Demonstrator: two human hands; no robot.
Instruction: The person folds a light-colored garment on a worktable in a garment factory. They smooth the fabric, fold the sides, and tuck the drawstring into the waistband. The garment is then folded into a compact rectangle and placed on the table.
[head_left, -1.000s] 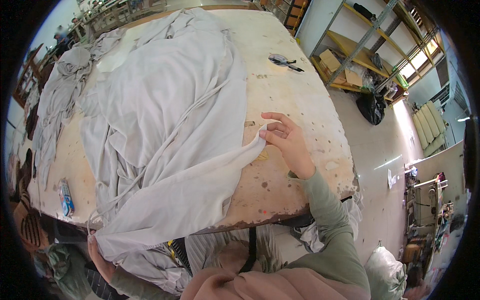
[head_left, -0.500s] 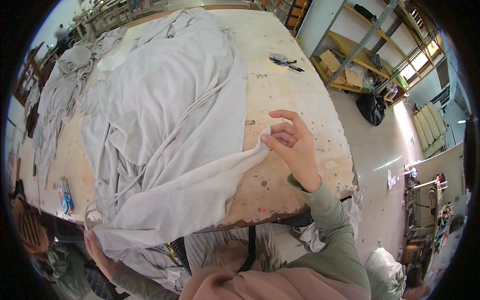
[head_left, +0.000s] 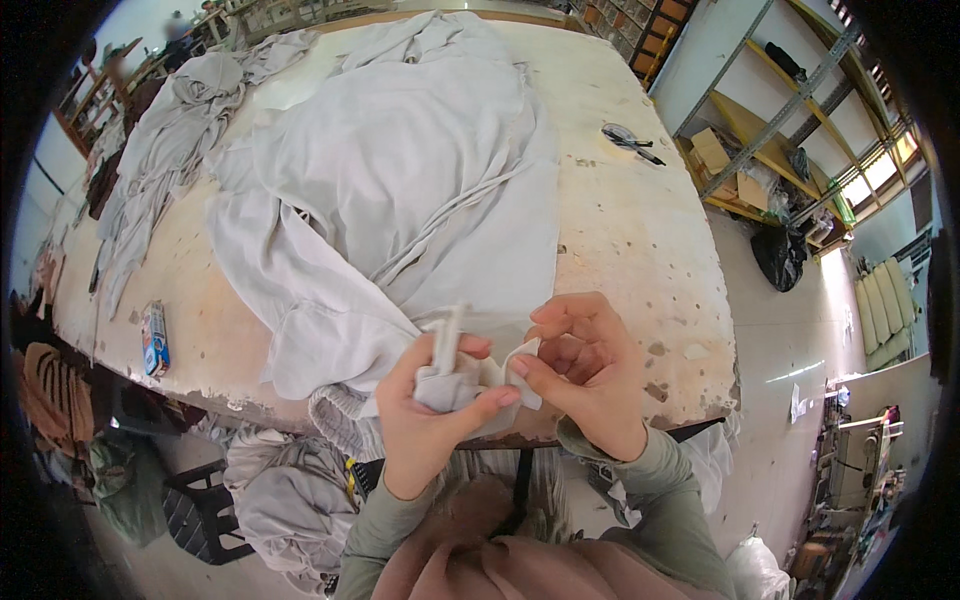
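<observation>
Grey cloth lies spread from 12 o'clock to 6 o'clock on the worktop. Left hand grips a gathered bunch at 6 o'clock; right hand pinches its pale edge at 5 o'clock. Judged partway: main panel laid out, near edge gathered up; creases remain unsmoothed. Second crumpled cloth, at 10 o'clock, lies loose, apparently unworked.

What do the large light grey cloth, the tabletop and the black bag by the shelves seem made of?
Large light grey cloth: probably thin fabric, mostly matte; it drapes in soft folds. 
Tabletop: possibly wood or painted board, its pale finish worn, with dark pits and patches. 
Black bag: likely plastic film, glossy, given its crinkled highlights.
</observation>
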